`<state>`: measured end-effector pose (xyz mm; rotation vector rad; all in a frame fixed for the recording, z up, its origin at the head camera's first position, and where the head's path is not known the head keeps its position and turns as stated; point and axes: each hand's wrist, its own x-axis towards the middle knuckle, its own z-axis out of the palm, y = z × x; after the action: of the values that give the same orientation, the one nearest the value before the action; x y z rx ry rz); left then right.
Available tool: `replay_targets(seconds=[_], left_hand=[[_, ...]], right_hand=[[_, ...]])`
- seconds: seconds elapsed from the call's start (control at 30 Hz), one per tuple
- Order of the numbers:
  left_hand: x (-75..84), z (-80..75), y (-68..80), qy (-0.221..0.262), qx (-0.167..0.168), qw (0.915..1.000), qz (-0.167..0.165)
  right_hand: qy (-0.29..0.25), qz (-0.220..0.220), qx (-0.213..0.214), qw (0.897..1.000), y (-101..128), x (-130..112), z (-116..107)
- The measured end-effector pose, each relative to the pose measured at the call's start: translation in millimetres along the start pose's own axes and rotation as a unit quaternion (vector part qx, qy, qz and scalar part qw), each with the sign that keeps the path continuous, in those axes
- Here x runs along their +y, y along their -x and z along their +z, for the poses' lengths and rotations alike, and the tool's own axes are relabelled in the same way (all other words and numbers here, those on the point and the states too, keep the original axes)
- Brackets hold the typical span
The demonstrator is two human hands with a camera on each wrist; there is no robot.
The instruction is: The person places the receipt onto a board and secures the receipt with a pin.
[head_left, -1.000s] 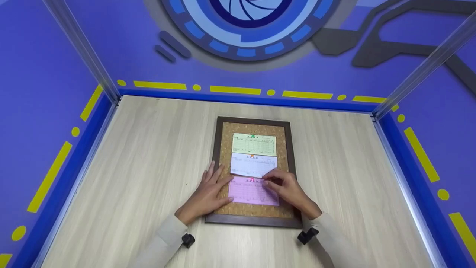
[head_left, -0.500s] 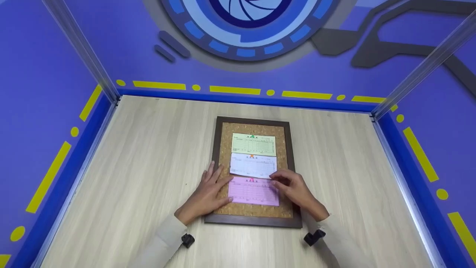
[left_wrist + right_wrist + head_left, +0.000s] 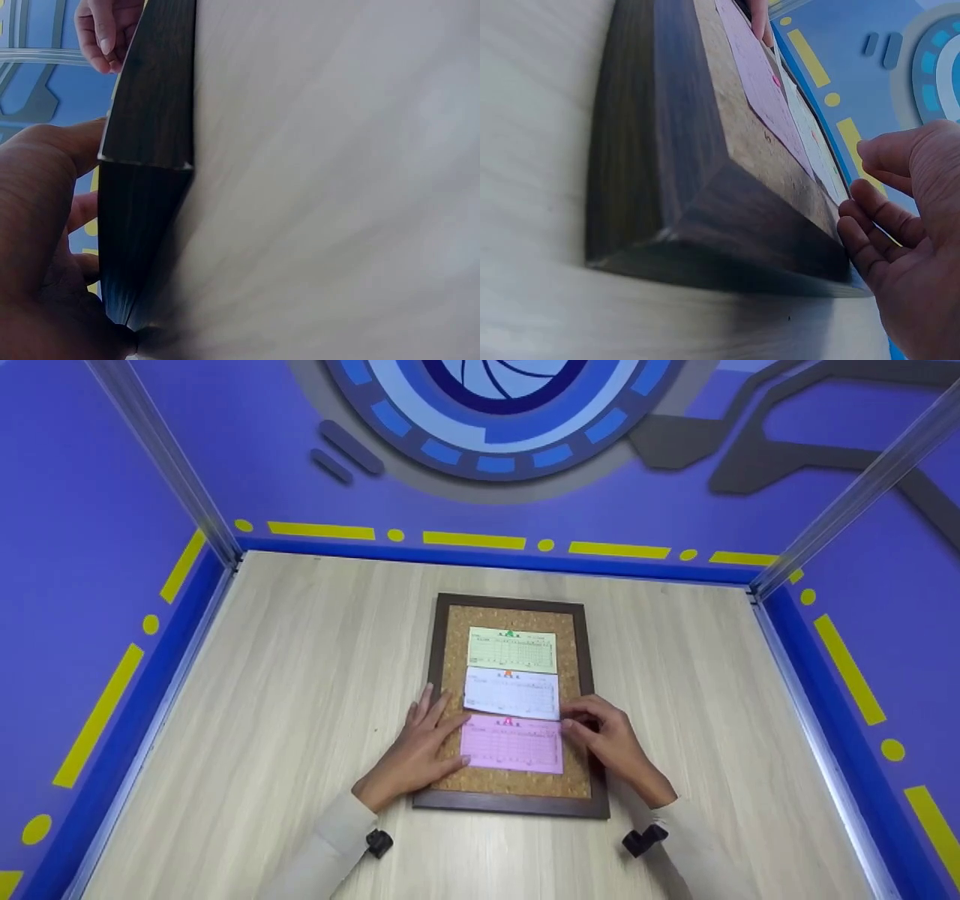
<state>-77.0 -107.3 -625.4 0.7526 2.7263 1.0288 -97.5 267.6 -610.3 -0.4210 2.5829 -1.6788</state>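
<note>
Left hand (image 3: 418,750) flat, steadying cork board (image 3: 454,660) | right hand (image 3: 611,739) loosely curled, empty, beside pink slip (image 3: 511,745) | step: checking pinned slips | next: you press lower-centre pin firmly.

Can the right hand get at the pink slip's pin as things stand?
Probably yes. The right hand sits just beside the pink slip, and nothing covers the pin; the left hand is on the opposite edge.

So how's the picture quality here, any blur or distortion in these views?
Head view: sharp and evenly lit, wide-angle bend in the booth rails, print on the pink slip too small to read. Left wrist view: table smeared, frame soft. Right wrist view: frame corner close and blurred, right hand clearer.
</note>
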Motion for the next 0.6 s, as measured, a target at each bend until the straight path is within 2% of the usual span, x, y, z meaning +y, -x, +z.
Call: replay_targets(seconds=[0.27,0.6], left_hand=[[0.3,0.4,-0.3,-0.003,0.002,1.0000,0.003],[0.5,0.6,-0.5,-0.005,0.003,1.0000,0.001]], right_hand=[[0.007,-0.012,0.018,1.000,3.7,3.9,-4.6],[-0.010,-0.009,0.050,0.999,6.1,8.8,-7.4]])
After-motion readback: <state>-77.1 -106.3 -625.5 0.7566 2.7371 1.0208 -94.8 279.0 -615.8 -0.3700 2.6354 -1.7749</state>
